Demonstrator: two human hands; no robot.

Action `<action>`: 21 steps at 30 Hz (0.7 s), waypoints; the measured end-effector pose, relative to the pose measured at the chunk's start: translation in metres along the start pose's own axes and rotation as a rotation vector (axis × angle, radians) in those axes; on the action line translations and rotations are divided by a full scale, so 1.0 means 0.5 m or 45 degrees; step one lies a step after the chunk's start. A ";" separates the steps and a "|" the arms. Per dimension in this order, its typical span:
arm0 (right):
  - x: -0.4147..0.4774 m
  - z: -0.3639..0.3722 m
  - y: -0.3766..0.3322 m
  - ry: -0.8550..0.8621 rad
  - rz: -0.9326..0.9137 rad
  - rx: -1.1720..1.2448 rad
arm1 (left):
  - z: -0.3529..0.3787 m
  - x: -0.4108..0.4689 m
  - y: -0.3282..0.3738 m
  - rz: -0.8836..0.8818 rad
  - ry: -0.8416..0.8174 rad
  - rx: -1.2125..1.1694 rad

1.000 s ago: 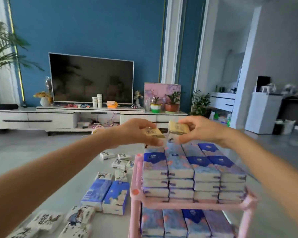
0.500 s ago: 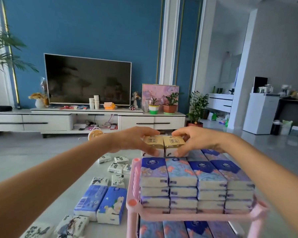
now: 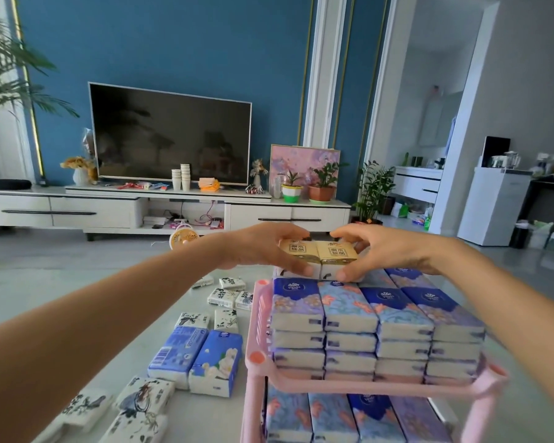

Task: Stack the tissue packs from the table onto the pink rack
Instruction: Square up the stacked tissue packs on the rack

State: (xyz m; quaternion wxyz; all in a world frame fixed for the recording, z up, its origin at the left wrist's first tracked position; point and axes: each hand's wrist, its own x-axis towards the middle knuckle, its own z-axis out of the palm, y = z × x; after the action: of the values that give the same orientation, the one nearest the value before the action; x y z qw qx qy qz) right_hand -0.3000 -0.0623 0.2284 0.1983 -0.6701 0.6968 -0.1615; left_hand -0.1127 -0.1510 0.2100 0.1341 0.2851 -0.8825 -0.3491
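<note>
Head view: gripping one tan tissue pack (image 3: pixel 301 254) in the left hand (image 3: pixel 263 247), thumb below, fingers curled over; likewise a second tan pack (image 3: pixel 338 255) in the right hand (image 3: pixel 384 251). Held touching side by side at the far end of the pink rack (image 3: pixel 375 385), just above white packs. Reaching over stacked blue floral packs (image 3: pixel 349 308) filling the near shelf. Left, on the table (image 3: pixel 205 410), loose packs (image 3: pixel 176 356); far behind, a television (image 3: pixel 170 132).
</note>
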 end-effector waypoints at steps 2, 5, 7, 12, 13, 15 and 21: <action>-0.014 0.001 -0.008 0.005 0.006 0.033 | 0.001 -0.012 0.001 0.004 0.045 -0.037; -0.036 0.004 -0.025 0.227 -0.037 -0.055 | -0.001 -0.051 -0.010 -0.011 0.206 -0.136; -0.054 0.014 -0.046 0.490 -0.155 -0.115 | -0.003 -0.094 -0.038 -0.037 0.345 -0.219; -0.150 0.114 -0.133 0.600 -0.559 0.240 | 0.036 -0.251 -0.179 -0.121 0.542 -0.184; -0.168 0.150 -0.147 0.507 -0.612 0.318 | 0.052 -0.291 -0.215 -0.141 0.585 -0.169; -0.190 0.231 -0.169 0.310 -0.648 0.405 | 0.084 -0.368 -0.284 -0.191 0.657 -0.072; -0.171 0.473 -0.191 0.029 -0.447 0.478 | 0.146 -0.565 -0.415 -0.187 0.925 0.349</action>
State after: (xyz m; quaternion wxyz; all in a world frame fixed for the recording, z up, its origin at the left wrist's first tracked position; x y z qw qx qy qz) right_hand -0.0983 0.0276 0.0749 0.2803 -0.7304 0.5299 -0.3273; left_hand 0.1667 -0.0662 0.0033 0.3729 0.4678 -0.7933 -0.1133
